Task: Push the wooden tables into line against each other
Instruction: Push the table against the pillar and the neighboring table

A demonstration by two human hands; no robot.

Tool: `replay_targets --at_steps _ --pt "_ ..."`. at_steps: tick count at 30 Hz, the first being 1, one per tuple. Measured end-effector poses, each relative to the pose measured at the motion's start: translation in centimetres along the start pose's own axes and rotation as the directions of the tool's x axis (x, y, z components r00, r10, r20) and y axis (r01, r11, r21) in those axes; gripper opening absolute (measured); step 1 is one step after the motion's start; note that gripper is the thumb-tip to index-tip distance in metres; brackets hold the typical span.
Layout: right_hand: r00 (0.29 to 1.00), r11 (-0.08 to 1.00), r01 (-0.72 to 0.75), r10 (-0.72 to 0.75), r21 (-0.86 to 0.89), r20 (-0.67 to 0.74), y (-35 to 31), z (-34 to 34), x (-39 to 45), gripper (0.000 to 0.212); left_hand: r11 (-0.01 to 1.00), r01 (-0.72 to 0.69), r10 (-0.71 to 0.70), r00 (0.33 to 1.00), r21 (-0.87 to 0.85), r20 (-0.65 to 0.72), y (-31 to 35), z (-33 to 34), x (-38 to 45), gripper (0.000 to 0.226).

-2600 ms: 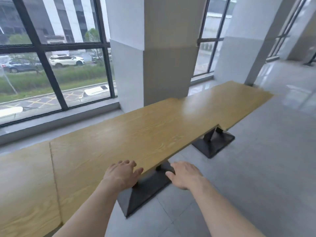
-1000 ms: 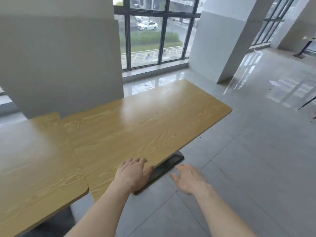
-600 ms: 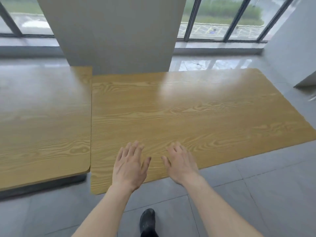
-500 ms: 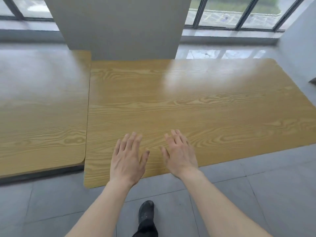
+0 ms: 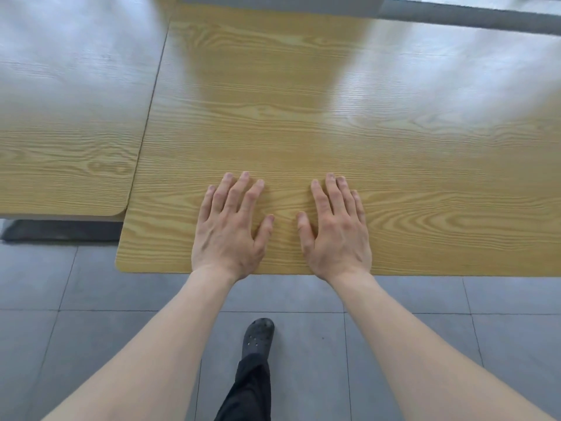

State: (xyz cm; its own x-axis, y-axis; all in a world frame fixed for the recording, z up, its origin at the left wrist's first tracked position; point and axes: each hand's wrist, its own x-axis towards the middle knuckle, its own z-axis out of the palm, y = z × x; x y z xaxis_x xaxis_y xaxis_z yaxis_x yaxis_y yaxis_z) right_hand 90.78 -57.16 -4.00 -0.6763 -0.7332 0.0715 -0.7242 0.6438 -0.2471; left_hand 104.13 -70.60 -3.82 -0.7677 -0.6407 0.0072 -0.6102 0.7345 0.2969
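Head view. Both hands lay flat, palms down, on the nearer wooden counter [image 5: 334, 123], close to its front edge. The left hand [image 5: 230, 229] and the right hand [image 5: 334, 229] were side by side and apart, fingers straight and slightly spread, pointing away from the person; neither grip closed on anything, each only pressing on the top. This counter's long axis ran left to right across the frame, its right end out of view. Its left side met the neighbouring wooden counter [image 5: 69, 123] along a thin dark seam, so the two appeared to touch or nearly touch there. Their front edges were not level: the near counter's front edge stood closer to the person than the neighbour's rounded front corner. A dark base [image 5: 60, 230] showed on the grey tiled floor [image 5: 501, 344] beneath the neighbour. A dark shoe [image 5: 258, 335] stood on the floor between the forearms.

Judged from this layout, the remaining correction lay straight ahead of the palms, across the counter's long axis. The left hand was nearer the seam, so it sat closer to the misaligned corner.
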Motion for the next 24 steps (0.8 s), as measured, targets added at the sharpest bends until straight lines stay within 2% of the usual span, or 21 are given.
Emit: replay_targets --at_steps 24 --pt "0.999 0.997 -0.030 0.027 -0.074 -0.039 -0.2 0.8 5.0 0.066 0.999 -0.038 0.038 0.999 -0.010 0.008 -1.2 -0.3 6.0 0.062"
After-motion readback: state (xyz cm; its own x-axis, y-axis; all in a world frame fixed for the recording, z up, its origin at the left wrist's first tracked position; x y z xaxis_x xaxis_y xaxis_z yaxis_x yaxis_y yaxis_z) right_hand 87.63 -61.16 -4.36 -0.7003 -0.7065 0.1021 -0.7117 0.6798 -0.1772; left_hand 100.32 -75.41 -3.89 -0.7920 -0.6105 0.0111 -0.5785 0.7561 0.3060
